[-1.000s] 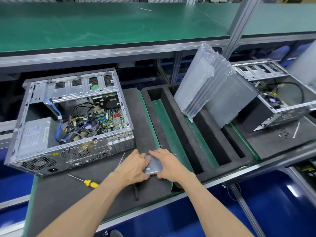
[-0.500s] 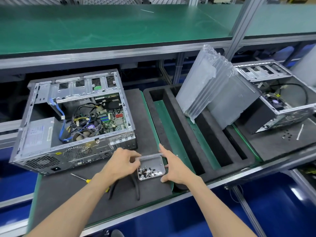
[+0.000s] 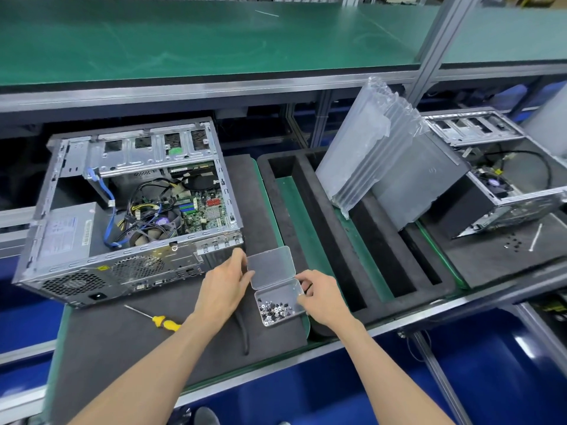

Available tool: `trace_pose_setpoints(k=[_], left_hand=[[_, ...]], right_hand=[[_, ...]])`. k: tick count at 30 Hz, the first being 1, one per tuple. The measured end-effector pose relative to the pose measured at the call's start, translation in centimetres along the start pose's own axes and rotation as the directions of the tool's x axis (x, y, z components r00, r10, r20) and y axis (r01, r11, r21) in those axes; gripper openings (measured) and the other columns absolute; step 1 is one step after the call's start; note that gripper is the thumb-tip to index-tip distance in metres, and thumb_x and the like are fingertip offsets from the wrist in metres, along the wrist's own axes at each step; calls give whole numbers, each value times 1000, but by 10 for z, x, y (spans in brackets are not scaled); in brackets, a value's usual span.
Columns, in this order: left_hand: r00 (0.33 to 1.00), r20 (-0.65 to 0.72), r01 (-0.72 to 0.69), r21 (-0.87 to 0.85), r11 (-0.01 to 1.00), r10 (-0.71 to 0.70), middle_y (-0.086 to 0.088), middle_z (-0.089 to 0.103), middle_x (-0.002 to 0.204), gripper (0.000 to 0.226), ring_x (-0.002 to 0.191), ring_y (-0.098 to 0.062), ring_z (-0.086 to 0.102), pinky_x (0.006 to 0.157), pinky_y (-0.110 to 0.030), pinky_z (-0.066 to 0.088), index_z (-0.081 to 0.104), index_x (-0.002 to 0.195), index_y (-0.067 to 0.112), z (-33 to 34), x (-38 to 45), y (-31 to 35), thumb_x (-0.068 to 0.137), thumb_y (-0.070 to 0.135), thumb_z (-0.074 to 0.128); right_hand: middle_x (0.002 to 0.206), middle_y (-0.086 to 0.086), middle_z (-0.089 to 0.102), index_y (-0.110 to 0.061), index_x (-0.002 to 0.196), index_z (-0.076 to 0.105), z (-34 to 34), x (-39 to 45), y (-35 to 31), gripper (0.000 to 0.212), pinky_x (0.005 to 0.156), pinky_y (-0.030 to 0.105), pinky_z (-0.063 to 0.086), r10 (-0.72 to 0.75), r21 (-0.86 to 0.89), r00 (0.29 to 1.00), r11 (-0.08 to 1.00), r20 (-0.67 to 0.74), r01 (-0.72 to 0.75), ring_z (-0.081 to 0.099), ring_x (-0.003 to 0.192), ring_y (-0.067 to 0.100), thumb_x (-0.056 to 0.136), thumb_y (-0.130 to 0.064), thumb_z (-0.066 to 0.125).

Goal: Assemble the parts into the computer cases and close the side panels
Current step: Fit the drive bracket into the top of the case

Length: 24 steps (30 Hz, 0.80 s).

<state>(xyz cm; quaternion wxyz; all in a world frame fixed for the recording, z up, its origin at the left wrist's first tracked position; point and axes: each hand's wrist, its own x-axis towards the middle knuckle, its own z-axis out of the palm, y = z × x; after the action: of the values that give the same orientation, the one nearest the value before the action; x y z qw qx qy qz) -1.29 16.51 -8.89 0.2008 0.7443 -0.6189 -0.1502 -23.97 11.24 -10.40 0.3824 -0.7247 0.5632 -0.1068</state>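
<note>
Green-topped shelving runs across the back, and below it a long workbench (image 3: 429, 311) carries dark foam mats edged in green. On the left mat an open computer case (image 3: 132, 210) lies on its side with the side panel off, showing a grey power supply (image 3: 66, 231), a tangle of blue and black cables, a fan and a green motherboard (image 3: 204, 210). Just in front of the case, a small clear plastic box (image 3: 277, 297) sits on the mat with its hinged lid (image 3: 271, 266) swung back open; a heap of small screws (image 3: 273, 311) fills the near-left part of its tray. The left hand (image 3: 224, 289) touches the left edge of the lid, fingers loosely bent against it. The right hand (image 3: 322, 297) rests at the tray's right rim, fingertips curled at the edge; whether they pinch the rim or a screw cannot be told. A yellow-handled screwdriver (image 3: 159, 322) lies on the mat near the left forearm. To the right, a black foam tray with long slots (image 3: 325, 240) holds upright air-cushion packaging (image 3: 368, 148) and a grey side panel (image 3: 417, 188). A second open case (image 3: 497, 185) stands further right.
</note>
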Motion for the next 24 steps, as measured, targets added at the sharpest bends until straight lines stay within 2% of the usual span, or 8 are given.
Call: trace_pose_setpoints(k=[4, 6, 8, 10, 13, 15, 19, 24], left_hand=[[989, 109, -104, 58, 993, 97, -1, 57, 98, 6, 85, -30, 64, 74, -41, 50, 61, 101, 14, 19, 7, 4, 101, 17, 56], [978, 158, -141, 36, 989, 134, -4, 58, 108, 20, 95, -29, 65, 82, -34, 47, 70, 109, 10, 28, 13, 2, 100, 5, 52], [976, 171, -145, 34, 989, 137, -5, 61, 114, 25, 102, -28, 62, 87, -32, 45, 70, 115, 11, 30, 17, 2, 101, 6, 49], [974, 149, -177, 50, 983, 168, -5, 64, 112, 22, 101, -28, 58, 92, -34, 45, 70, 114, 13, 26, 18, 1, 102, 11, 51], [955, 50, -295, 9, 956, 294, -4, 66, 98, 9, 88, -27, 55, 87, -33, 46, 73, 99, 12, 22, 11, 9, 94, 12, 66], [928, 79, -364, -19, 931, 364, -3, 64, 99, 10, 91, -26, 54, 87, -30, 45, 75, 99, 13, 26, 6, 23, 93, 14, 68], [924, 271, -302, 77, 950, 272, -3, 59, 104, 24, 100, -23, 49, 90, -34, 42, 72, 106, 20, 46, 8, 50, 102, 27, 49], [937, 280, -275, 226, 934, 208, -2, 58, 99, 27, 98, -23, 50, 77, -33, 45, 75, 102, 24, 57, 10, 61, 102, 29, 48]], right_hand=[[80, 3, 61, -17, 116, 67, -5, -7, 5, 43, 55, 28, 60, 46, 78, 999, 996, 2, -47, 63, 60, 14, 82, 9, 62], [79, 5, 62, -18, 110, 66, -4, -9, 5, 41, 53, 30, 60, 59, 95, 998, 994, 2, -58, 65, 59, 15, 81, 10, 61], [80, 5, 60, -20, 105, 60, -3, -10, 3, 39, 54, 33, 61, 68, 91, 998, 994, -3, -68, 65, 61, 16, 81, 10, 60], [80, 3, 60, -22, 100, 56, -2, -10, 2, 36, 58, 36, 62, 60, 83, 998, 995, -19, -59, 64, 64, 18, 81, 9, 61], [73, -3, 61, -24, 94, 58, 0, -10, 0, 31, 64, 37, 62, 14, 59, 999, 998, -52, -11, 64, 68, 17, 81, 3, 66], [72, -5, 63, -24, 91, 59, 1, -10, -3, 28, 66, 37, 62, 12, 64, 998, 998, -67, -8, 66, 68, 14, 81, 0, 69], [71, -4, 65, -23, 87, 57, 1, -10, -4, 28, 64, 36, 61, 31, 94, 996, 995, -79, -23, 67, 62, 11, 79, -3, 73], [69, -4, 65, -16, 91, 58, 1, -10, -5, 25, 66, 31, 59, 3, 74, 997, 997, -81, 3, 65, 61, 11, 78, 0, 72]])
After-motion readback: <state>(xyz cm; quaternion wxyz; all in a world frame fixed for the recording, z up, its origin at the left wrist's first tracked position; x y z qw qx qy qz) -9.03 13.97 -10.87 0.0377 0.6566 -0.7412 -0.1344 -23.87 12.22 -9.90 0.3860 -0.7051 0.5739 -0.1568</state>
